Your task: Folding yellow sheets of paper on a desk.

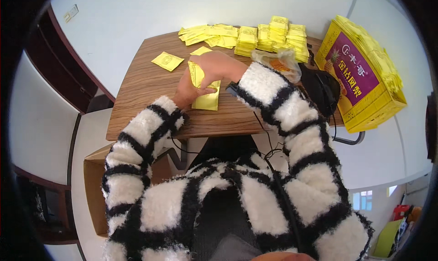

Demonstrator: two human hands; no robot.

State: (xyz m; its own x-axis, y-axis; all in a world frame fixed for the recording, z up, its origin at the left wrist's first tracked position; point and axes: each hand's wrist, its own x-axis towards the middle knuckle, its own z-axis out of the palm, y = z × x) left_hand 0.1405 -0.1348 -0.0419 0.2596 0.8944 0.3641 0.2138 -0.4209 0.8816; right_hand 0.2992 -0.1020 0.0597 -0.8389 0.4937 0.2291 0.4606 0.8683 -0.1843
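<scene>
Both hands are together over the left middle of the wooden table (137,97). A yellow packet (196,74) stands tilted between them. My left hand (186,91) is closed round its lower left side, thumb pointing right. From the right, my right hand (218,68) reaches over with bent fingers and grips the same packet, covering much of it. More yellow packet surface (206,102) lies flat just below the hands; whether it is one packet or several I cannot tell. A single yellow packet (167,61) rests on the table to the left of the hands.
Stacks of yellow packets (247,38) and a loose pile (205,33) line the table's back edge. A clear plastic bag (285,62) and a black bag-like item (321,90) lie right. A yellow-purple carton (349,72) full of packets stands beyond. An open cardboard box (96,188) sits lower left.
</scene>
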